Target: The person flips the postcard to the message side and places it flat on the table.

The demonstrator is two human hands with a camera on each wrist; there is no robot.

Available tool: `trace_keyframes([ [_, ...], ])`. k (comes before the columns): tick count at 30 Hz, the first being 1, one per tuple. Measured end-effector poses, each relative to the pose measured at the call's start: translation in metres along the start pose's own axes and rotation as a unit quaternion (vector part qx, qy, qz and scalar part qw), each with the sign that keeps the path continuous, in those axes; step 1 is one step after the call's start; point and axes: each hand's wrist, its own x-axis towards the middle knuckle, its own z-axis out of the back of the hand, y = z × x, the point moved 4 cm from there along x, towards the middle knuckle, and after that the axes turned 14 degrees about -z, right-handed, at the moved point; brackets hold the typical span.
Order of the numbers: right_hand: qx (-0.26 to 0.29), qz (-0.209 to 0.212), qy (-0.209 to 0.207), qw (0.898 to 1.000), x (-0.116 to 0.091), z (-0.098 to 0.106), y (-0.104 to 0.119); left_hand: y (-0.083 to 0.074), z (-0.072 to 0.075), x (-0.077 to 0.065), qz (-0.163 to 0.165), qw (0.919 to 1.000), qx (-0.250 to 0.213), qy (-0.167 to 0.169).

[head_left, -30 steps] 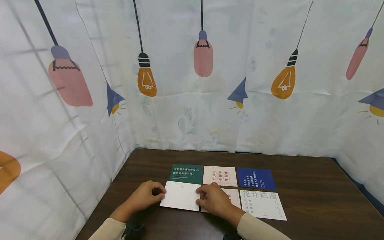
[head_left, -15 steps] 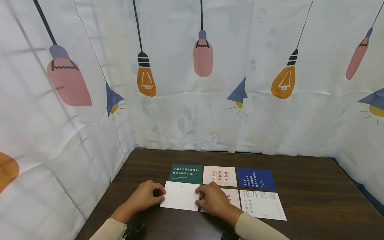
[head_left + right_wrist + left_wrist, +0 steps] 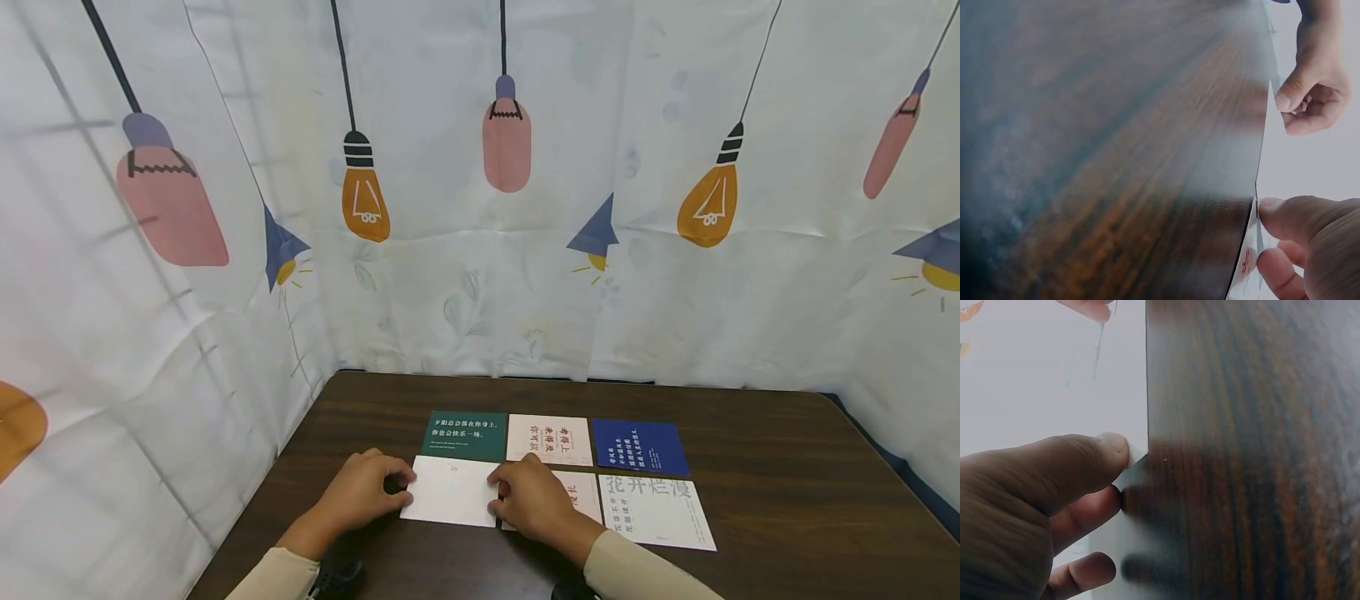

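Note:
In the head view a white card (image 3: 453,490), almost blank with a small mark near its top, sits in the front left place of a grid of cards. My left hand (image 3: 367,492) pinches its left edge; in the left wrist view the thumb (image 3: 1110,450) lies over a corner of it. At the opposite edge my right hand (image 3: 536,500) pinches it between thumb and fingers. Behind the white card is a green card (image 3: 465,435) with white writing. A card with red writing (image 3: 581,493) is partly hidden by the right hand.
A cream card with red characters (image 3: 549,440) and a blue card (image 3: 641,447) complete the back row. To the front right lies a white card with grey characters (image 3: 657,512). The dark wooden table (image 3: 795,467) meets a lamp-patterned curtain (image 3: 450,292).
The white card's far edge has come very slightly nearer to me, showing a little more of the green card. Both hands stay almost still on its edges.

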Motion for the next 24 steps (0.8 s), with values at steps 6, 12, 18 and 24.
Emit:
trace_keyframes([
  [6, -0.007, -0.001, 0.001, 1.000, -0.0005, 0.0000, -0.0001, 0.0002, -0.0001, -0.0006, 0.004, 1.0000, -0.002, 0.001],
  [12, -0.005, -0.003, 0.006, 1.000, -0.0009, 0.0000, 0.0003, 0.0024, -0.0017, -0.0010, 0.009, 0.9999, -0.004, 0.003],
  [18, -0.003, -0.004, 0.003, 1.000, -0.0018, 0.0013, -0.0005, 0.0023, -0.0023, -0.0003, 0.016, 0.9998, -0.009, 0.001],
  [24, 0.006, -0.004, 0.003, 1.000, -0.0034, 0.0085, -0.0031, -0.0010, -0.0011, 0.0015, 0.014, 0.9998, -0.014, -0.006],
])
